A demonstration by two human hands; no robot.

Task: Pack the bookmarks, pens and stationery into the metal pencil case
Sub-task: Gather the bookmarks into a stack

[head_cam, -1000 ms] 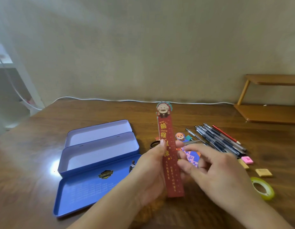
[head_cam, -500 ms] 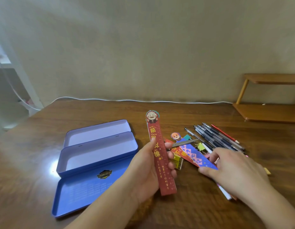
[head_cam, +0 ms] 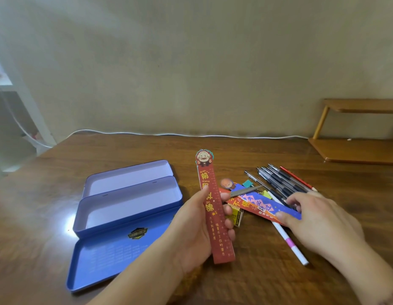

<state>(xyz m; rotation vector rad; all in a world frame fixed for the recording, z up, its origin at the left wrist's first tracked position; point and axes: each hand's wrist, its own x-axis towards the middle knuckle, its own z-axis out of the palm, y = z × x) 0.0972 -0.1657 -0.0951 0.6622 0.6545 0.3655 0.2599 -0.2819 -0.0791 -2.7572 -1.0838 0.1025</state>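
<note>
A blue metal pencil case point(head_cam: 125, 208) lies open on the left of the table, its tiers unfolded and nothing inside. My left hand point(head_cam: 197, 230) holds a long red bookmark point(head_cam: 215, 216) upright, thumb on its left edge and fingers on its right. My right hand point(head_cam: 316, 219) pinches the near end of a blue bookmark point(head_cam: 268, 205) that lies over a red one on the table. Several pens point(head_cam: 279, 183) lie in a row behind them. A white pen point(head_cam: 288, 241) pokes out from under the bookmarks.
A yellow eraser box point(head_cam: 235, 214), a small craft-knife blade point(head_cam: 246, 191), coloured binder clips point(head_cam: 248, 183) and a red pencil point(head_cam: 299, 178) lie around the pile. A wooden shelf point(head_cam: 354, 148) stands at the back right. A white cable point(head_cam: 191, 134) runs along the wall.
My left hand carried the red bookmark a little to the left, toward the case. My right hand let go of it and moved right onto the blue bookmark on the table.
</note>
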